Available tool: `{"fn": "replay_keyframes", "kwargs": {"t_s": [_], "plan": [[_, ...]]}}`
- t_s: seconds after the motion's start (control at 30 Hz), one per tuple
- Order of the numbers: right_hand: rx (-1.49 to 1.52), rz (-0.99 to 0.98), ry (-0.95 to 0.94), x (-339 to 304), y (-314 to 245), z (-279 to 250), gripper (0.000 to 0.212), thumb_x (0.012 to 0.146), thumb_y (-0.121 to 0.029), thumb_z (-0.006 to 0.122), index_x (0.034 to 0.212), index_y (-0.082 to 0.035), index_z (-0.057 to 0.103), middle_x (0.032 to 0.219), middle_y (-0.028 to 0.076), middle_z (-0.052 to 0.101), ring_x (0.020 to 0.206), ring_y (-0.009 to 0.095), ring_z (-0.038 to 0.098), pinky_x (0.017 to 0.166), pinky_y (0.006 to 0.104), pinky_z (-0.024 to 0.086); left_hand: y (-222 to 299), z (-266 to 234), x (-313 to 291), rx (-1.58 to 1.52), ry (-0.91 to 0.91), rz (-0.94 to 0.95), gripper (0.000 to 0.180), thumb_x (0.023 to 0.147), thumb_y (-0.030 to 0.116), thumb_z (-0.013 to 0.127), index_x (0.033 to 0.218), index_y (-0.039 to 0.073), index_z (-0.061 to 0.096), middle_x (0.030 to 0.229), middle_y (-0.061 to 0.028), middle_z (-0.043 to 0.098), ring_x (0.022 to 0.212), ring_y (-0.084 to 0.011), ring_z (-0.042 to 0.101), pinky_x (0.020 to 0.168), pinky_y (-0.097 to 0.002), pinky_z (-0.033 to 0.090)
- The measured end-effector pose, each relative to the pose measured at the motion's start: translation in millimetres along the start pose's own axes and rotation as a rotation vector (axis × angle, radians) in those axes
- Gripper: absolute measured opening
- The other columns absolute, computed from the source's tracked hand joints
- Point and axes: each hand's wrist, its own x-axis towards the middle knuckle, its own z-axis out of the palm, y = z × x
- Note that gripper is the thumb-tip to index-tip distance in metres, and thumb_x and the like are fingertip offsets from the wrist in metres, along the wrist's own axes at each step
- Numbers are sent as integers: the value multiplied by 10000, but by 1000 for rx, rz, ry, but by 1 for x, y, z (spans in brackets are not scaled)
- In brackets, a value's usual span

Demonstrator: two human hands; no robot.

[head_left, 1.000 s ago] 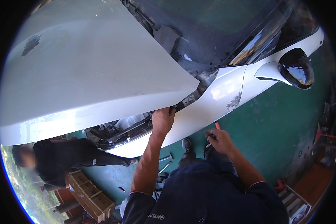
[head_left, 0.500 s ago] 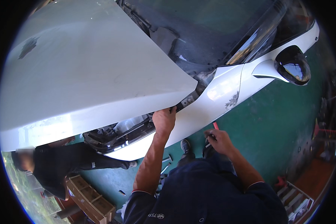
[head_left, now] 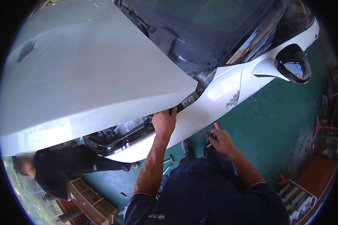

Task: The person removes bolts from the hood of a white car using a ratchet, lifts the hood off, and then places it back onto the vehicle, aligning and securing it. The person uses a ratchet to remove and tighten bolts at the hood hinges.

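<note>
A white car hood (head_left: 101,71) stands slightly raised above the white fender (head_left: 202,107), leaving a gap along its edge. My left hand (head_left: 164,122) is at that edge, its fingers curled under the hood and mostly hidden. Beside it, inside the gap, the headlight (head_left: 133,131) shows. My right hand (head_left: 220,141) hangs closed in front of my body, apart from the car. Something small and dark shows at its fingertips, too hidden to name. Just beyond those fingers appears a red bar-like piece (head_left: 216,125); I cannot tell whether the hand touches it.
At the left, another person (head_left: 58,165) in dark clothes bends by the car's front. Behind that person stands a wooden crate (head_left: 92,202). A hammer-like tool (head_left: 169,159) lies on the green floor (head_left: 270,123). The side mirror (head_left: 293,63) juts out at the right. A slatted rack (head_left: 298,200) stands lower right.
The whole view has shifted slightly. The other person at the left has moved a little. My two hands keep nearly the same places and poses.
</note>
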Motion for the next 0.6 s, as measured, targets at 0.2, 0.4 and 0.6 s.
{"fn": "replay_keyframes", "kwargs": {"t_s": [0.2, 0.4, 0.6], "plan": [[-2, -12, 2, -1, 2, 1, 231, 946, -70, 641, 1142, 13, 729, 1054, 186, 758, 923, 352, 745, 813, 412, 585, -5, 6, 0, 18, -14, 28, 219, 897, 228, 775, 1011, 42, 757, 926, -194, 732, 841, -425, 703, 737, -515, 563], [5, -7, -14, -2, 3, 1, 240, 951, -76, 629, 1149, 13, 730, 1060, 183, 758, 930, 350, 745, 823, 414, 589, -4, 6, 3, 67, 1, 58, 160, 906, 193, 757, 984, 56, 785, 903, -177, 748, 849, -409, 715, 774, -495, 565], [-2, 4, -14, -3, 4, 2, 254, 952, -75, 625, 1165, 9, 733, 1058, 182, 759, 928, 350, 745, 826, 414, 591, -7, 3, 0, 12, -31, 139, 174, 897, 131, 746, 1057, 71, 775, 989, -179, 746, 922, -408, 706, 838, -490, 559]]}}
